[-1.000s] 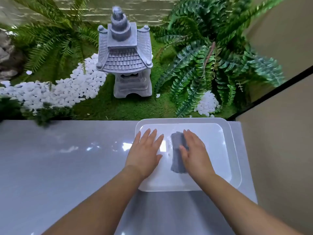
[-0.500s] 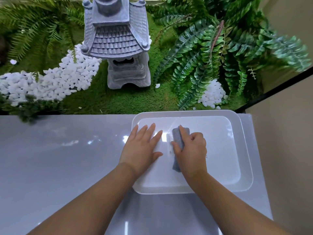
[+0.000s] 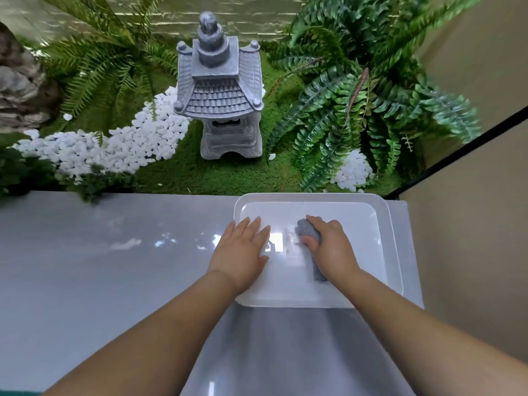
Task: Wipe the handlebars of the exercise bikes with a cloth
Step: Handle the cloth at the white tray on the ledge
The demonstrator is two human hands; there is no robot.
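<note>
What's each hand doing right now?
Left hand: open, flat on the white tray.
Right hand: closed, gripping the grey cloth.

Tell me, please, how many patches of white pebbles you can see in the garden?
2: a large patch left of the stone lantern, and a small patch under the fern on the right. Fronds may hide more.

Looking like an indoor lobby or lounge corner with a decorative garden bed: grey stone pagoda lantern standing on green moss, white pebbles and ferns bordering the far edge of a glossy grey tabletop.
</note>
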